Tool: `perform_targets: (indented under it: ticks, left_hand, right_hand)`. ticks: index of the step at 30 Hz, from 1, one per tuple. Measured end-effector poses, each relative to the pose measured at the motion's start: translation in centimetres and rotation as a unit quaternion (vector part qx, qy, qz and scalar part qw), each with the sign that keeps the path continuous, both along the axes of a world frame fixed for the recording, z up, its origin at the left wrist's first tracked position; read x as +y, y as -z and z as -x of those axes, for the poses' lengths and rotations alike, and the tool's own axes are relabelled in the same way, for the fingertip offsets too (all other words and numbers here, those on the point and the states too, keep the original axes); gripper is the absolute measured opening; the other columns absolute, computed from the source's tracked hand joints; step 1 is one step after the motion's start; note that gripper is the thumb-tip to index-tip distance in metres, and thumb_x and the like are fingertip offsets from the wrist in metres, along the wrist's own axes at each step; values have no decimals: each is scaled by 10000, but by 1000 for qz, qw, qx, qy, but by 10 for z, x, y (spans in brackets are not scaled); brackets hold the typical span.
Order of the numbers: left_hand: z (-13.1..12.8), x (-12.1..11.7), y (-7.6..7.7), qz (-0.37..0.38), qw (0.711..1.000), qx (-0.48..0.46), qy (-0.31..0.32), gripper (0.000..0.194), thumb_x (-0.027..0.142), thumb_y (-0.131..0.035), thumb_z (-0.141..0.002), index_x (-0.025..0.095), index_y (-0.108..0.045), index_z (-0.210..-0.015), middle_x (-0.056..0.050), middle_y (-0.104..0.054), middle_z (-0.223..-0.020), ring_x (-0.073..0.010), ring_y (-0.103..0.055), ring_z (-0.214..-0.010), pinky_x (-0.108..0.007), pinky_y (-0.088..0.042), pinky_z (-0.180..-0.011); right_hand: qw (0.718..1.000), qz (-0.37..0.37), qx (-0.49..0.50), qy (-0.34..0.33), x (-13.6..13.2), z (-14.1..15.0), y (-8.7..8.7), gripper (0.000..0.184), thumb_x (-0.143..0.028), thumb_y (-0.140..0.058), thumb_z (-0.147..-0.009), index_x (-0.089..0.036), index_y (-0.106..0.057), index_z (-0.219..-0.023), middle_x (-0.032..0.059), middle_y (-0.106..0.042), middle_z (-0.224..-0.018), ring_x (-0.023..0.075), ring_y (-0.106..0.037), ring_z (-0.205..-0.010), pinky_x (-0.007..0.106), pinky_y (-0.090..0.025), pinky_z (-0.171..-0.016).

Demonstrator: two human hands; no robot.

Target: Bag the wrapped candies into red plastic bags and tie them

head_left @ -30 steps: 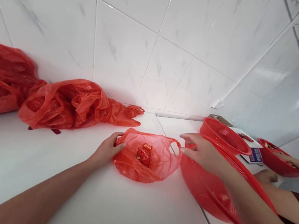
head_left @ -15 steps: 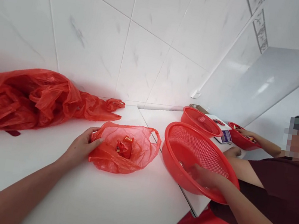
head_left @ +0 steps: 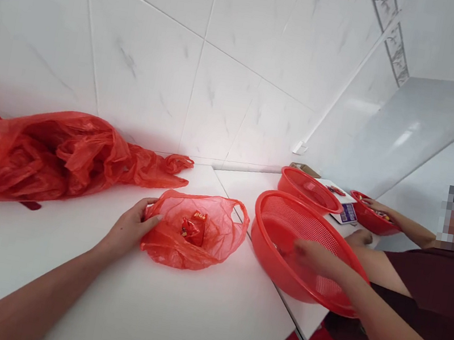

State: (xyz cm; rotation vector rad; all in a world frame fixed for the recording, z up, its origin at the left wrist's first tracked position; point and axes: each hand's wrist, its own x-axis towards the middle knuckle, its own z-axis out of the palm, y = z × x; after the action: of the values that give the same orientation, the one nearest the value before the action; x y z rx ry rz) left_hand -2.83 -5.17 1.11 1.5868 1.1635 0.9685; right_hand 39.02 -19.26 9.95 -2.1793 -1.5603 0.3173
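two hands at a thin red bag (head_left: 195, 233) on the white counter (head_left: 170, 310)
left hand (head_left: 131, 228) pinches its near-left rim; the soft, light bag is best held there. right hand (head_left: 312, 256), loosely curled, reaches into the red basket (head_left: 289, 214); cannot tell if it holds something.

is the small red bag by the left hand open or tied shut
Open. The small red bag lies on the white counter with its mouth spread and handle loop loose; the left hand grips its edge, and red packets show inside.
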Motion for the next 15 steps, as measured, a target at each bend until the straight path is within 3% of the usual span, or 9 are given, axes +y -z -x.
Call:
perform_targets:
  ticks: [3,6,11,13,15]
  left_hand:
    - [-1,1,2,-7,1000,-14,8,563,509,-570,-774,230,-479,-1254,-37,-677,-944,-235,-650,-807,-330,-527,-676]
    - [-1,1,3,-13,1000,-25,14,550,504,-570,-780,241,-474,-1253,-32,-675,-936,-230,-649,-799,-325,-523,-669]
    - [1,-1,0,-4,1000,-14,15,573,510,-568,-783,238,-455,-1275,-40,-673,-945,-229,-650,-794,-328,-523,-671]
    - [2,-1,-1,-6,1000,-6,15,594,517,-571,-775,225,-455,-1279,-43,-677,-935,-231,-649,-777,-331,-524,-658]
    - [2,-1,-1,-4,1000,-2,18,602,522,-568,-773,220,-454,-1281,-41,-681,-928,-230,-649,-762,-329,-523,-649]
  right_hand:
    - [997,18,42,-62,20,18,-28,227,-370,-605,-706,-215,-444,-664,-40,-457,-599,108,-440,-519,243,-360,-460]
    - [990,-47,52,-122,39,69,-48,191,-378,-548,-766,-223,-439,-739,-32,-461,-673,116,-461,-585,239,-376,-502]
    - [965,-63,-27,-252,70,167,-38,38,-271,-518,-792,-253,-497,-767,-24,-548,-785,137,-511,-697,259,-399,-605]
    - [957,-56,-52,-281,77,181,-33,97,-282,-529,-799,-289,-545,-894,-17,-583,-921,153,-544,-747,281,-419,-641]
    - [960,-67,-71,-261,77,173,-34,212,-331,-532,-812,-320,-544,-1023,-10,-593,-1015,162,-563,-759,298,-429,-653]
